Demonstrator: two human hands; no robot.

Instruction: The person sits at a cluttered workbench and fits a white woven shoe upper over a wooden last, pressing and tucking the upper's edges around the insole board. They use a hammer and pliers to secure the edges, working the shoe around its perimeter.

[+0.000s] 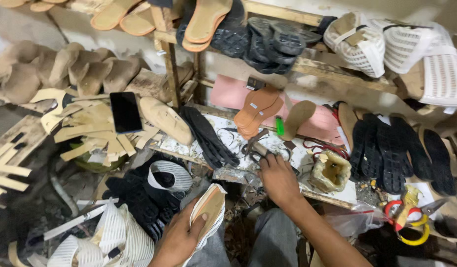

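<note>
Half-made shoe in our left hand, right hand at the tools on the bench

We hold a white mesh shoe upper with a tan insole low over our lap, well clear of the bench. Our left hand is the grip here: thumb pressed flat on the tan insole face, fingers wrapped behind, clamped on the piece. We judge it light and floppy; the mesh sides look soft and would fold if pinched alone, so the stiffer insole and its edge make the better hold, and that is where our thumb sits.

Our right hand reaches onto the bench, fingers curled down among dark metal tools; whether they have closed on one we cannot tell, since the fingertips hide what lies under them. Just beside it stands a crusted glue pot, likely sticky at the rim. A stack of tan insoles and a green marker lie beyond, and black rubber soles sit to the right
</note>
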